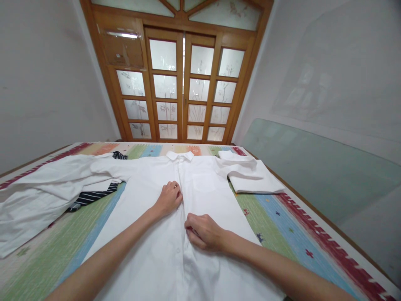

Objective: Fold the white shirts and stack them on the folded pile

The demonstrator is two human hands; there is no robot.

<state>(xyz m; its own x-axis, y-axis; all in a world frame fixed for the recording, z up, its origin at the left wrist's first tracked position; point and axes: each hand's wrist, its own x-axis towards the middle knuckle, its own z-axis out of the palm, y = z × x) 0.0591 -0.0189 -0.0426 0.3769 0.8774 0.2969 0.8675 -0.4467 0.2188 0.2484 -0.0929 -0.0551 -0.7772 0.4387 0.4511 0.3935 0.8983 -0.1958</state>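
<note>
White cloth (40, 192) at left, left hand (171, 197) curled at centre, shirt (203, 190) laid lower centre, long axis upright, collar (179, 156) toward top, right hand (203, 232) curled right of centre, cannot tell whether either pinches fabric.

Single head view, forward-down over shirt (202, 188)

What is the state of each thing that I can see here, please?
White shirt: spread out, front up
Collar: folded down
Left hand: fingers curled, on the shirt front; grip unclear
Right hand: fingers curled, at the front edge; grip unclear
White garment on the left: rumpled
Striped cloth: partly covered
White cloth on the right: folded
Patterned cover: spread out
</note>
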